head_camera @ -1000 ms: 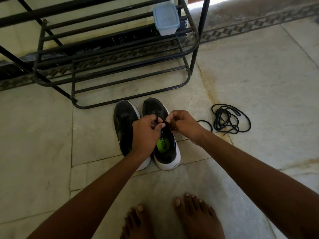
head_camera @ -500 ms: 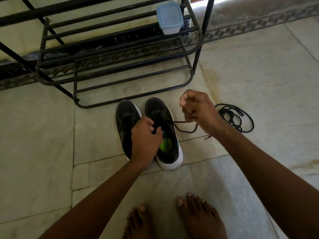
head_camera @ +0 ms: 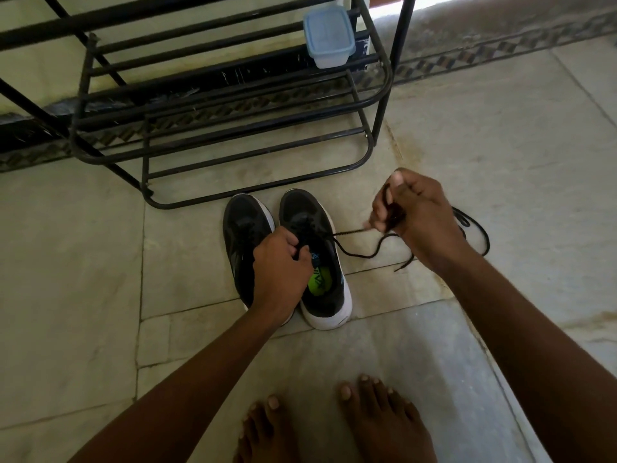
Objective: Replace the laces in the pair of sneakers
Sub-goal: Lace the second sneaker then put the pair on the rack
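Two black sneakers with white soles stand side by side on the floor, toes toward the rack. My left hand (head_camera: 278, 265) grips the tongue area of the right sneaker (head_camera: 325, 282), which has a green insole; it also hides part of the left sneaker (head_camera: 245, 228). My right hand (head_camera: 409, 212) is raised to the right of the shoes and pinches a black lace (head_camera: 354, 243) that runs taut from the right sneaker's eyelets, then sags to the floor. A loose black lace (head_camera: 475, 233) lies mostly hidden behind my right wrist.
A black metal shoe rack (head_camera: 253, 135) stands just beyond the sneakers, with a small blue-lidded plastic box (head_camera: 329, 36) on its shelf. My bare feet (head_camera: 384, 426) are at the bottom edge. The floor is pale stone tile (head_camera: 500, 135).
My right hand left the right sneaker and pulled the lace out to the right and up. My left hand stayed on the sneaker's tongue.
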Tool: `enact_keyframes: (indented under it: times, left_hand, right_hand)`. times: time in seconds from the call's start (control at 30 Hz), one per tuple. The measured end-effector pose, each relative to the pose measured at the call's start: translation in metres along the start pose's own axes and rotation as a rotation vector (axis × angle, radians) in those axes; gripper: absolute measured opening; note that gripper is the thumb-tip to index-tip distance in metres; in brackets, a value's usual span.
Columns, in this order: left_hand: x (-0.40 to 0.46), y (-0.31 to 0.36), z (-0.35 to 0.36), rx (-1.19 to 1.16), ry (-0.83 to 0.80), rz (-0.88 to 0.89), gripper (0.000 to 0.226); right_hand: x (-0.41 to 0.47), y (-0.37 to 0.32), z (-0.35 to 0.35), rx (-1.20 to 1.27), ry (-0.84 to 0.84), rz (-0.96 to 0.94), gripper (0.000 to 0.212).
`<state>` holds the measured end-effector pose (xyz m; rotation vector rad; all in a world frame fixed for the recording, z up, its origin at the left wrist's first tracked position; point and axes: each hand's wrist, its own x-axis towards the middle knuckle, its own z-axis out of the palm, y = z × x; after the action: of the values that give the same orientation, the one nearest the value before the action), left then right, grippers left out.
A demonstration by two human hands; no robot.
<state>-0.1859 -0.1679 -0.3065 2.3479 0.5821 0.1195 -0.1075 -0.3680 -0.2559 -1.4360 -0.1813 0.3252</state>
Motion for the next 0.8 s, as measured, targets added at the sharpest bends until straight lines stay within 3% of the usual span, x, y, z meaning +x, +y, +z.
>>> enact_keyframes:
  times: [0.1, 0.2, 0.33, 0.5, 0.63, 0.73, 0.8]
  left_hand:
    - [0.0, 0.0, 0.0, 0.007, -0.001, -0.001, 0.02]
    - [-0.001, 0.002, 0.0, 0.015, -0.004, 0.004, 0.021]
    - [-0.001, 0.001, 0.001, 0.014, -0.005, 0.014, 0.023]
    - [0.001, -0.001, 0.0, 0.097, -0.045, 0.041, 0.03]
    - [0.001, 0.003, -0.01, 0.07, -0.173, 0.318, 0.038]
    - [0.007, 0.005, -0.013, 0.201, -0.387, 0.491, 0.036]
    - [0.005, 0.007, -0.012, 0.299, -0.425, 0.559, 0.026]
  right_hand:
    - [0.0, 0.015, 0.0, -0.482, -0.065, 0.034, 0.025]
    - [0.002, 0.026, 0.005, -0.898, -0.229, -0.102, 0.01]
    - [0.01, 0.034, 0.013, -1.23, -0.421, -0.06, 0.026]
    - [0.009, 0.024, 0.015, -1.175, -0.504, 0.011, 0.015]
    - [0.003, 0.017, 0.01, -1.133, -0.584, 0.088, 0.01]
    - [0.001, 0.011, 0.003, -1.031, -0.697, 0.2, 0.011]
    - [0.001, 0.007, -0.002, -0.982, -0.747, 0.282, 0.012]
